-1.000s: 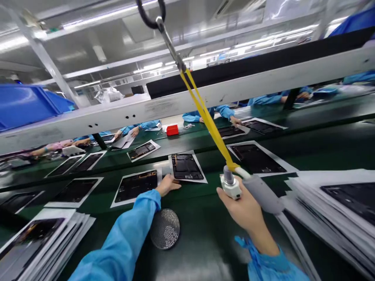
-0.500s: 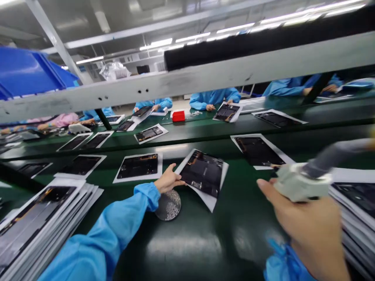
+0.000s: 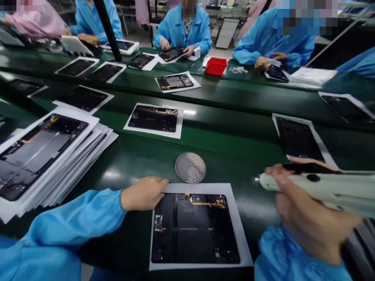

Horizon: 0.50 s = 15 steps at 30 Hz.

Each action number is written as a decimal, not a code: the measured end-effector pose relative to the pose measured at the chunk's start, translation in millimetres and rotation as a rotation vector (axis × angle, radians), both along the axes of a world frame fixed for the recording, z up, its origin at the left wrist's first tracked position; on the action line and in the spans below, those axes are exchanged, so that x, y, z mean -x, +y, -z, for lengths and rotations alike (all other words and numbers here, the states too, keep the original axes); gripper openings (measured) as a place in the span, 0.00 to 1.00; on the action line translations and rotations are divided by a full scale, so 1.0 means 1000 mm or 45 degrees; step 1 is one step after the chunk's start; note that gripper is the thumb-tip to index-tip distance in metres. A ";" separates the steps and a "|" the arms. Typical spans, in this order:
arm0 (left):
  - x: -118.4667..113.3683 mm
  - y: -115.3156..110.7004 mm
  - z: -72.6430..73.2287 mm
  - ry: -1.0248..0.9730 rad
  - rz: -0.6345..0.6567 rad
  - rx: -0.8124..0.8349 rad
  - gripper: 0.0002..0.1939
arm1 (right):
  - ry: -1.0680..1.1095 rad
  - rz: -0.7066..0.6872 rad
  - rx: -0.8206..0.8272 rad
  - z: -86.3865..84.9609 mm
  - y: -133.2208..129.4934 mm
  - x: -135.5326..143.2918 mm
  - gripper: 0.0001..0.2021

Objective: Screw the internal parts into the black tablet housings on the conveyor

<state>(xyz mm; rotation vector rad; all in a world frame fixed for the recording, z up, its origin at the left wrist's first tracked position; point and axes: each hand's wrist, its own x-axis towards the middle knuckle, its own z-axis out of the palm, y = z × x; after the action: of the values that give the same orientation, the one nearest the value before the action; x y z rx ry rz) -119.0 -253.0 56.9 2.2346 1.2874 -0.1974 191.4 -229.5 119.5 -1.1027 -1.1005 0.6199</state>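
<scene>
The open tablet housing (image 3: 193, 230), a second ago beyond the round dimpled metal dish (image 3: 181, 166), now lies flat on its white sheet (image 3: 239, 234) on the dish's near side, which probably puts it within easy reach of both hands. Near-left of the dish, the left hand (image 3: 145, 194) touches the sheet's far left corner; whether it pinches or merely rests there, I cannot tell. Right of the dish, the right hand (image 3: 316, 218) is wrapped around an electric screwdriver (image 3: 345, 191), its tip apart from the housing.
</scene>
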 end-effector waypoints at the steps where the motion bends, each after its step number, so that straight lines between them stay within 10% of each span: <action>1: -0.006 -0.005 0.003 0.024 0.036 -0.203 0.13 | 0.041 -0.071 0.025 0.006 0.004 0.009 0.15; 7: -0.039 -0.019 0.044 -0.151 0.274 -0.553 0.05 | 0.190 -0.373 0.153 0.038 0.026 0.064 0.12; 15: -0.060 -0.021 0.073 -0.364 0.090 -0.709 0.09 | 0.037 -0.397 0.285 0.064 0.031 0.087 0.11</action>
<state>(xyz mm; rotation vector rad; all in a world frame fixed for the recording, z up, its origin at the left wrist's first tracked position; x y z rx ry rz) -58.8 -274.3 -15.8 2.6401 1.2071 0.4988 104.8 -198.7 55.8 -1.1157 -1.2101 1.0219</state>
